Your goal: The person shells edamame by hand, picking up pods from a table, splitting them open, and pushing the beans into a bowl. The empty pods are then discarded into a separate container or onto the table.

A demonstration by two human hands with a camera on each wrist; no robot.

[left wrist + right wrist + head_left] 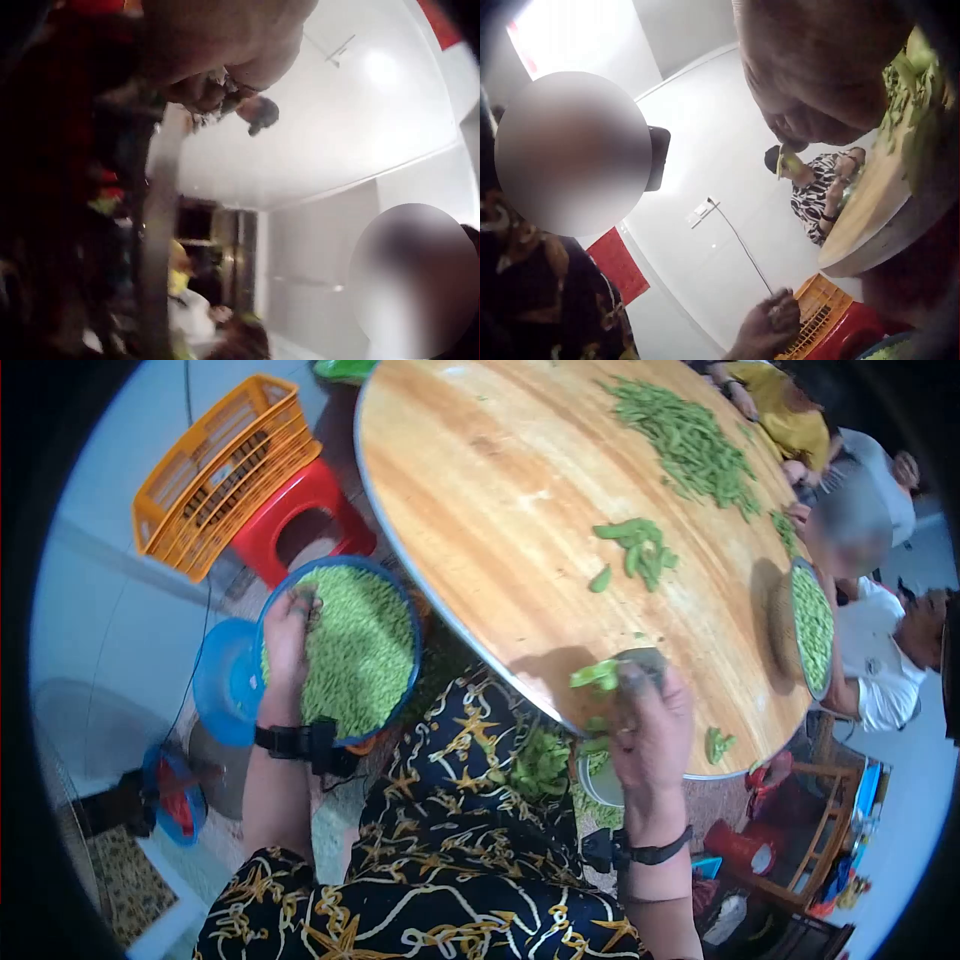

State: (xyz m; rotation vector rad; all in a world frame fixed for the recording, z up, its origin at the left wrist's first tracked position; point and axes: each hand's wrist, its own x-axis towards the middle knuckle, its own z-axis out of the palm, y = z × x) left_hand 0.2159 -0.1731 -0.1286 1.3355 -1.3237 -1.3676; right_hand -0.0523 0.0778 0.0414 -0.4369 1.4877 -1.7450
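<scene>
In the head view my right hand is at the near edge of the round wooden table, gripping green bean pods that stick out past the thumb and fingers. Over at the left, my left hand hangs above a blue basin full of shelled green beans. Its fingers are curled inward, and I cannot tell whether anything is inside them. A small pile of pods lies on the table ahead of the right hand.
A larger pod heap lies at the far side, where people sit. A basket of shelled beans stands at the right edge. Beyond the basin are a red stool and an orange crate; an empty-looking blue basin sits beside it.
</scene>
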